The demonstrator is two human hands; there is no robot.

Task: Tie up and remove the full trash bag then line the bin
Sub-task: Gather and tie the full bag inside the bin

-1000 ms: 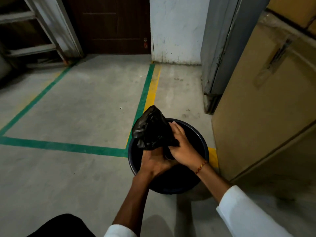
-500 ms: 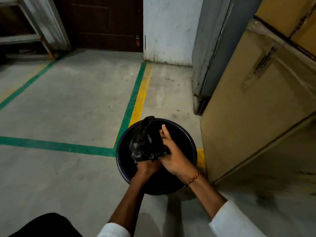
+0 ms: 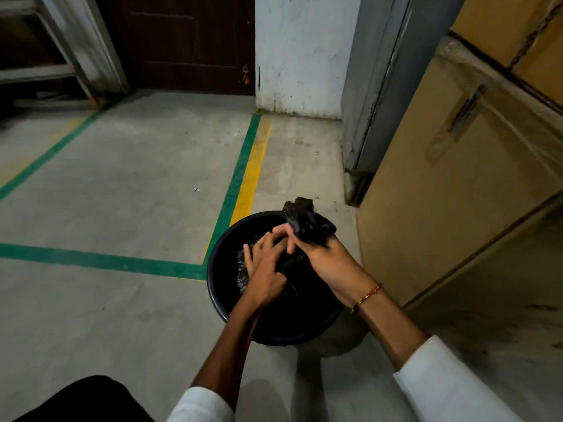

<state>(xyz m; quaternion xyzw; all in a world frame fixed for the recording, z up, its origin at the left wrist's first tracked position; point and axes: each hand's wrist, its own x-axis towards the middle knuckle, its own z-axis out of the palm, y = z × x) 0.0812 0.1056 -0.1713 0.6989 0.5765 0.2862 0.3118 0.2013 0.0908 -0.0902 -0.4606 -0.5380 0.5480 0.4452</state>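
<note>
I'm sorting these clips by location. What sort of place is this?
Probably a warehouse or storage area, not a home: a bare concrete floor marked with green and yellow lines, big wrapped cardboard boxes stacked at the right, and a black bin standing on the floor.

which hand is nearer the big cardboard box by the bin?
Right. The right hand grips the bunched top of the black plastic trash bag on the box side of the round black bin; the left hand sits further from the tan cardboard box.
</note>
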